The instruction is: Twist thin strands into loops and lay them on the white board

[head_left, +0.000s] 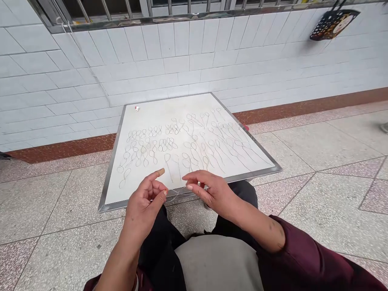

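A thin pale wire (173,199), bent into a loop with crossing ends, hangs at the near edge of the white board. My left hand (144,199) pinches it between thumb and index fingertip; another finger, wearing a tan covering at its tip, points forward. Close by on the right is my right hand (212,190), its thumb and index fingertip slightly apart around the wire's other side. Whether its hidden fingers touch the wire I cannot tell. On the board-topped table (160,106) lie several shaped wires (168,159), some double-looped like a figure eight, others single loops with long tails.
A small red-and-white object (137,108) sits at the table's far left corner. Behind stands a white tiled wall (182,64) with a barred window (169,7). A dark patterned bag (330,25) hangs at upper right. My knees are under the table's metal-trimmed near edge.
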### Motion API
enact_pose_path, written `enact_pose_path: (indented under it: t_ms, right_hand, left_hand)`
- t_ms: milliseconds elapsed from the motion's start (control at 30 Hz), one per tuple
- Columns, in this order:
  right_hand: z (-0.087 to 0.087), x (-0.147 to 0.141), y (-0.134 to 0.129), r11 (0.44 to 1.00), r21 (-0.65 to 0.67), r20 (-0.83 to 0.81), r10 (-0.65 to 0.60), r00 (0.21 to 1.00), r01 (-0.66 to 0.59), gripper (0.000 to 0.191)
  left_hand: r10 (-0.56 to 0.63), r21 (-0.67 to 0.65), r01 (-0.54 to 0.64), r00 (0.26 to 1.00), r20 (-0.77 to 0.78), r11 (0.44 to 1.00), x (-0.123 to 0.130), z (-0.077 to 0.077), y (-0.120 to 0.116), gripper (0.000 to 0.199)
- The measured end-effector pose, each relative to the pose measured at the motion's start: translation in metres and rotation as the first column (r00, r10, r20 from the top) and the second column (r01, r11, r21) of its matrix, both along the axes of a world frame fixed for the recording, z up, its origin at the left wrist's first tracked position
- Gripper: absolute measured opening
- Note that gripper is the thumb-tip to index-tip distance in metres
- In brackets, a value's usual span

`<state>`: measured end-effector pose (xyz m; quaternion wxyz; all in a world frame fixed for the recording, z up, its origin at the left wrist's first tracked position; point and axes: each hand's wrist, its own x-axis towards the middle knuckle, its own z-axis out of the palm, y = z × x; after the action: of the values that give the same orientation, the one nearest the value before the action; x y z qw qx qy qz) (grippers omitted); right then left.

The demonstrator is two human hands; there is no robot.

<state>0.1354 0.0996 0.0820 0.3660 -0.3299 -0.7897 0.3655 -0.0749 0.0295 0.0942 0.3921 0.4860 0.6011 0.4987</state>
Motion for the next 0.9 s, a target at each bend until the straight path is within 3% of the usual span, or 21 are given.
enact_pose_path:
  t_ms: [100,233,367,500,900]
  right_hand:
    - [-0.006,0.002,-0.012,0.966,-0.25,-0.092,0.04,0.995,-0.062,0.019]
    - [-0.007,0.006,-0.02,0.936,-0.343,-0.21,-0.001,0.978,-0.073,0.018]
    - [-0.004,0.008,-0.024,0.928,-0.372,-0.267,-0.068,0.961,-0.038,0.022]
    - [-0.003,0.008,-0.027,0.924,-0.381,-0.304,-0.095,0.948,-0.03,0.023]
    - [-0.005,0.004,-0.035,0.965,-0.254,-0.249,0.0,0.969,-0.065,0.02]
  left_hand:
    - [-0.02,0.002,0.02,0.998,0.062,1.0,0.012,0.009,-0.007,0.045]
    - [-0.001,0.011,-0.002,0.979,0.205,1.0,0.023,0.009,-0.01,0.046]
    - [0.069,0.04,-0.097,0.897,0.437,0.995,0.036,-0.001,-0.016,0.05]
    - [0.074,0.028,-0.109,0.82,0.568,0.994,0.053,-0.014,-0.025,0.044]
    - [0.257,-0.021,-0.293,0.8,0.542,0.956,0.064,-0.02,-0.025,0.048]
